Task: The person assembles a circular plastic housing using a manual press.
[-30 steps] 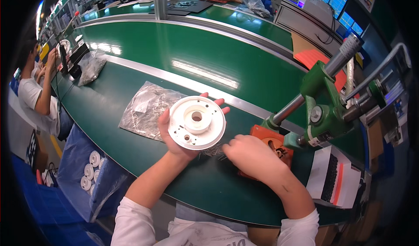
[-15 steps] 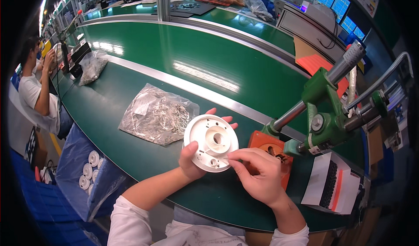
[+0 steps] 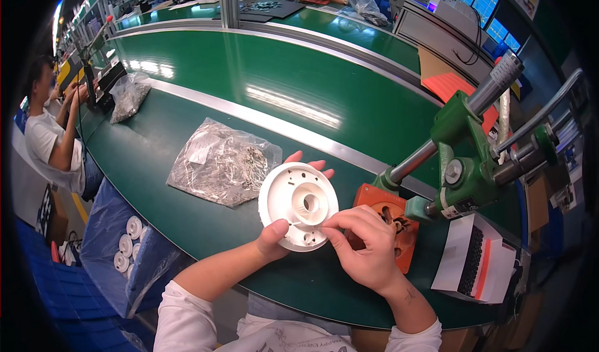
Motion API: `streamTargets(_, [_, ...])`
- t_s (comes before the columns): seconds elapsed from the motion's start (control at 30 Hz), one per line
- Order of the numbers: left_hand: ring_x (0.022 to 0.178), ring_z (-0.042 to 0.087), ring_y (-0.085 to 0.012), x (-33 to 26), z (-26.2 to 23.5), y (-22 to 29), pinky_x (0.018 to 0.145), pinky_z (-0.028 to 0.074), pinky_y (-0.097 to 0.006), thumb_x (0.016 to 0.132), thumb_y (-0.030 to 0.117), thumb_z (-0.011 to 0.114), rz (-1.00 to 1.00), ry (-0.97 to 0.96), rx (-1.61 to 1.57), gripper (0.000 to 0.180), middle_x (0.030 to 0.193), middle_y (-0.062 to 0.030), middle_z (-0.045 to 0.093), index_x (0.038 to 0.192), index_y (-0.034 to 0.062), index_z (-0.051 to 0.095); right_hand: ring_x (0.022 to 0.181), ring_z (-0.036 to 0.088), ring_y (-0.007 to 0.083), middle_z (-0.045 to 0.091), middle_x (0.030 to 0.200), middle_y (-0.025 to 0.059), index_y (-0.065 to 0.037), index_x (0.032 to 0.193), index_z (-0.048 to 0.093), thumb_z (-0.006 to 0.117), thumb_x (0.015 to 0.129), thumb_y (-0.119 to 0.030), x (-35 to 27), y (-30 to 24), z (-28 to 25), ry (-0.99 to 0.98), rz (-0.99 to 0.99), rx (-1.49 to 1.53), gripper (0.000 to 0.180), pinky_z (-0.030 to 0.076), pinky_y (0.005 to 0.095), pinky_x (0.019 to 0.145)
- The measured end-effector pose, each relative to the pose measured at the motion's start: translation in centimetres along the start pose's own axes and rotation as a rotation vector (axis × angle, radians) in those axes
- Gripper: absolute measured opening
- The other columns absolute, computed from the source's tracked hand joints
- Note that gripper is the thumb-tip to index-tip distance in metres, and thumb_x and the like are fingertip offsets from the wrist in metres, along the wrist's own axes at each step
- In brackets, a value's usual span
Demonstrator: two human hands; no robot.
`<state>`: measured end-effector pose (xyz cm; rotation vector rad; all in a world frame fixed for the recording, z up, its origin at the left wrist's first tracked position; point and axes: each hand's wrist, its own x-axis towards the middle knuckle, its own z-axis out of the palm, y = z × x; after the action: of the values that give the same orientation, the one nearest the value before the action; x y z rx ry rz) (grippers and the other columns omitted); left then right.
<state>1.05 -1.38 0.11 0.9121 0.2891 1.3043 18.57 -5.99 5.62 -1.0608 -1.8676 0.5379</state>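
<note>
My left hand (image 3: 273,239) grips a round white plastic housing (image 3: 282,193), thumb on its near face and fingers behind its far rim. The housing is tilted, with its open side up, showing a raised ring round a central hole and several small holes. At the housing's lower right, my right hand (image 3: 369,247) pinches thumb and forefinger together just over the surface. Whatever sits between those fingertips is too small to make out. Behind the housing lies a clear plastic bag (image 3: 215,165) full of thin metal pieces.
A green hand press (image 3: 462,158) stands at the right over an orange fixture (image 3: 405,243). Beside it is a white box (image 3: 458,255) with black parts. A blue-lined bin (image 3: 100,227) at lower left holds white round parts. Co-workers sit at the left and far side.
The housing has tipped and shifted slightly left in my left hand. My right hand's pinch has moved a little left with it. The co-worker at the left has lowered their hands.
</note>
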Motion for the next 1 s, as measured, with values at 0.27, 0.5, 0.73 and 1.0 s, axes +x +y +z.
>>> streamTargets(0.27, [0.154,0.036,-0.04,-0.2,-0.3,-0.6,0.125,0.035,-0.055,0.074,0.057,0.081,0.086,-0.02,0.072,0.128,0.163,-0.0218,0.034,0.168,0.0084,0.01,0.078,0.067,0.0235,0.075,0.087,0.0067,-0.004,0.093,0.078,0.085,0.083,-0.003,-0.2,-0.2,-0.2,0.013,0.02,-0.055,0.012,0.05,0.0335,0.061])
streamTargets(0.5, [0.155,0.034,-0.0402,-0.5,0.0,0.0,0.125,0.036,-0.055,0.076,0.058,0.079,0.029,-0.009,0.017,0.125,0.163,-0.0225,0.035,0.168,0.008,0.011,0.076,0.065,0.0228,0.072,0.084,0.0061,-0.004,0.097,0.079,0.084,0.086,-0.006,0.0,0.2,-0.4,-0.002,-0.061,-0.089,0.012,0.049,0.033,0.06])
streamTargets(0.73, [0.157,0.029,-0.045,-0.6,0.9,0.5,0.124,0.037,-0.059,0.077,0.067,0.072,-0.038,0.013,-0.098,0.12,0.166,-0.025,0.03,0.168,0.0105,0.017,0.075,0.069,0.0112,0.072,0.093,0.0088,0.007,0.148,0.043,0.063,0.108,-0.017,-1.8,-1.2,-2.9,-0.114,0.674,0.387,0.05,0.049,0.0223,0.06])
streamTargets(1.0, [0.157,0.027,-0.0449,-1.5,-0.3,-4.1,0.126,0.028,-0.057,0.058,0.059,0.095,0.152,-0.312,0.062,0.155,0.168,-0.0284,0.021,0.167,0.0057,-0.001,0.08,0.07,0.012,0.072,0.095,0.0081,0.007,0.154,0.039,0.057,0.108,-0.01,-6.0,0.0,-3.4,-0.034,0.693,0.815,0.052,0.053,0.0234,0.068])
